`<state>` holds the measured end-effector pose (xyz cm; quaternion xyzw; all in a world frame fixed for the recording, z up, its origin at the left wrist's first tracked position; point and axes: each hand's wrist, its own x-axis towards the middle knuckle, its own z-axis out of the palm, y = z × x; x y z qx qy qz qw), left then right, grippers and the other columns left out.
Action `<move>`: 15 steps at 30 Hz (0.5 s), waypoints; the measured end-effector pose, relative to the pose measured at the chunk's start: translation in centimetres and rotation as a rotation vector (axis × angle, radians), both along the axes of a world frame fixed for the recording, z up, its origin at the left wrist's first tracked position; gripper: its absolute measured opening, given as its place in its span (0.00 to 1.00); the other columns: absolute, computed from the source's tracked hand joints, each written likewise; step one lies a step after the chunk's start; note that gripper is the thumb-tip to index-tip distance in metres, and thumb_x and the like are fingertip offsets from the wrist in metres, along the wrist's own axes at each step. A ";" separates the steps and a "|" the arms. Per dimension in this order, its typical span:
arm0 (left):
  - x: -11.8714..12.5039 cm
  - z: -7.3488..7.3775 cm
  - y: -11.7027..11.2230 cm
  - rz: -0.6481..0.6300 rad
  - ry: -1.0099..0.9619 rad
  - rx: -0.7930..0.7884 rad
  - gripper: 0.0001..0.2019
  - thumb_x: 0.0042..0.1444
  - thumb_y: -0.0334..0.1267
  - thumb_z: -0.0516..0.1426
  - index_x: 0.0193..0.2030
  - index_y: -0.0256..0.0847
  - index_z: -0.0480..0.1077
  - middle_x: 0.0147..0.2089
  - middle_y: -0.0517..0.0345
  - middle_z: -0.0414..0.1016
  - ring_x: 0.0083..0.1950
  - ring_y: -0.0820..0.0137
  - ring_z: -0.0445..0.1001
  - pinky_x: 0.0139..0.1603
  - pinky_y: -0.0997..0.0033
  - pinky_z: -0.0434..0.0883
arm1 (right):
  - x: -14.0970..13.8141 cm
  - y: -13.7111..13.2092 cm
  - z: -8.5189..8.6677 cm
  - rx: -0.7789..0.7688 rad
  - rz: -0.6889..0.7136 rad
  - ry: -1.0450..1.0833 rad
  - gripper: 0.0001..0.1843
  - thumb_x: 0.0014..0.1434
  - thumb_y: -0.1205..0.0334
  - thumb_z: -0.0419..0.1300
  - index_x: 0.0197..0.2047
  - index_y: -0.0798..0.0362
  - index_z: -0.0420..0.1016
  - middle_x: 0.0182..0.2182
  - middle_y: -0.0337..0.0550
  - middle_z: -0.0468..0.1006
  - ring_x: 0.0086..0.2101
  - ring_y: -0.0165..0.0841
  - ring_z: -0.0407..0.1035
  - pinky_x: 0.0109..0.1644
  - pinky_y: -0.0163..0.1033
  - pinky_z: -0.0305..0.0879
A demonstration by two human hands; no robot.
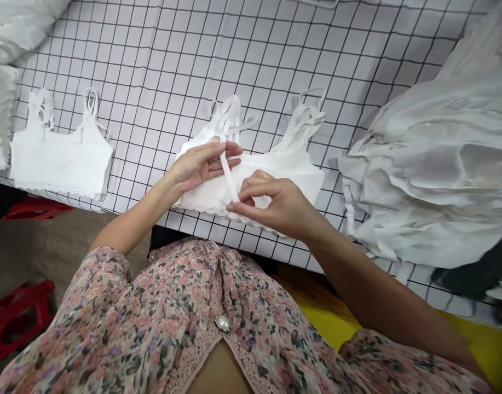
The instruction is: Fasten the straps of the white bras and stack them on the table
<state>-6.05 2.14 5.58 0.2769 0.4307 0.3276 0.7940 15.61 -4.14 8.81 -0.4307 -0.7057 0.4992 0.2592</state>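
A stack of white crop tops point(292, 164) with thin straps lies on the checked cloth in front of me. My left hand point(201, 164) rests on the stack's left side, fingers stretched out, pressing one end of a white strap point(230, 178). My right hand point(271, 202) pinches the strap's lower end between thumb and fingers at the stack's front edge. The strap runs taut between the two hands.
A second stack of white tops point(62, 158) lies at the left. A large heap of white garments point(435, 175) fills the right. More white fabric point(0, 109) sits at the far left. The checked table cloth point(172, 65) extends behind. Red stools point(16, 317) stand on the floor.
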 end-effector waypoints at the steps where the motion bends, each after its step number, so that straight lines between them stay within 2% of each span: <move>1: 0.0 -0.2 0.1 0.003 -0.001 -0.006 0.11 0.70 0.39 0.60 0.50 0.35 0.82 0.58 0.44 0.88 0.64 0.57 0.86 0.76 0.48 0.77 | 0.4 -0.4 0.6 -0.047 0.033 0.019 0.21 0.64 0.45 0.74 0.26 0.48 0.80 0.24 0.40 0.74 0.33 0.36 0.66 0.41 0.46 0.67; 4: 0.1 -0.7 0.3 0.004 -0.002 -0.015 0.14 0.72 0.41 0.59 0.55 0.36 0.81 0.58 0.45 0.88 0.64 0.57 0.86 0.76 0.48 0.76 | 1.0 -0.9 1.7 -0.253 0.057 0.111 0.20 0.58 0.41 0.79 0.27 0.47 0.86 0.25 0.40 0.75 0.28 0.31 0.65 0.33 0.42 0.64; 7: 0.1 -0.8 0.2 -0.025 0.010 -0.030 0.16 0.73 0.44 0.59 0.58 0.37 0.80 0.58 0.44 0.88 0.65 0.55 0.86 0.75 0.45 0.77 | 0.7 -0.3 1.8 -0.446 -0.041 0.243 0.20 0.53 0.40 0.82 0.29 0.48 0.88 0.25 0.42 0.79 0.26 0.30 0.69 0.30 0.41 0.66; 11: -0.5 -0.1 -1.0 -0.127 -0.034 -0.162 0.21 0.73 0.53 0.59 0.54 0.34 0.81 0.56 0.38 0.89 0.62 0.53 0.87 0.74 0.44 0.76 | -0.2 1.4 0.7 -0.499 -0.263 0.372 0.24 0.49 0.39 0.84 0.25 0.50 0.85 0.22 0.42 0.78 0.24 0.31 0.73 0.29 0.40 0.71; 15: -1.4 0.2 -3.4 -0.175 -0.139 -0.235 0.23 0.72 0.57 0.60 0.47 0.36 0.81 0.51 0.42 0.90 0.57 0.54 0.89 0.75 0.42 0.75 | -0.8 2.6 -0.4 -0.517 -0.376 0.379 0.26 0.45 0.41 0.86 0.26 0.52 0.83 0.23 0.41 0.79 0.24 0.31 0.74 0.28 0.39 0.75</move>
